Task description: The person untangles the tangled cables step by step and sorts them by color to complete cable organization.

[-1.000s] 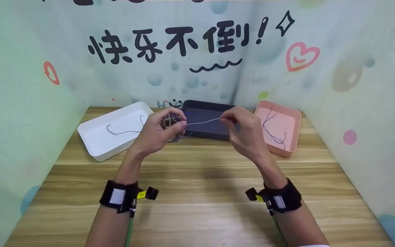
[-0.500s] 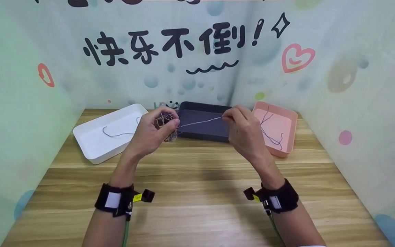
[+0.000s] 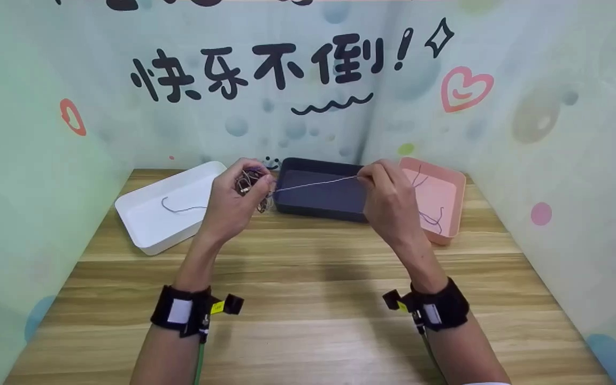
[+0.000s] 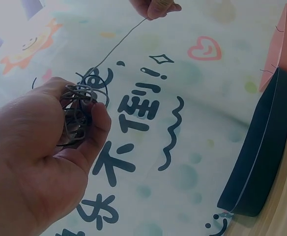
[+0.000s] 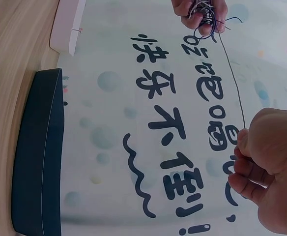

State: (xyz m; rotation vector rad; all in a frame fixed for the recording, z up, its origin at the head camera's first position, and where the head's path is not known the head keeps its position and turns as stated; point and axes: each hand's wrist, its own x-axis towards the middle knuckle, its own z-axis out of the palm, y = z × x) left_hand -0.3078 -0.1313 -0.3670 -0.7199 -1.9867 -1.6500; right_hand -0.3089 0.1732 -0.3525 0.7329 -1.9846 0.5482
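Observation:
My left hand (image 3: 228, 208) grips a tangled bundle of thin wires (image 3: 249, 182), grey, white and dark blue or purple, above the table's far part. A pale wire (image 3: 318, 184) runs from the bundle to my right hand (image 3: 393, 208), which pinches its end between thumb and fingertips. That wire is nearly straight in the head view and slightly bent in the right wrist view. Loose loops of the bundle (image 4: 82, 110) stick out past the left fingers in the left wrist view. Where the pale wire goes inside the tangle is hidden.
A white tray (image 3: 137, 227) at the left holds a greyish wire (image 3: 182, 209). Behind the hands is a dark tray (image 3: 318, 214). At the right, a pink tray (image 3: 449, 230) holds several dark wires (image 3: 433, 219), partly behind the right hand. A printed curtain (image 3: 297, 128) stands behind the table.
My right hand has moved right and slightly up with the pale wire, and my left hand a little left. The stretch of wire between them is longer.

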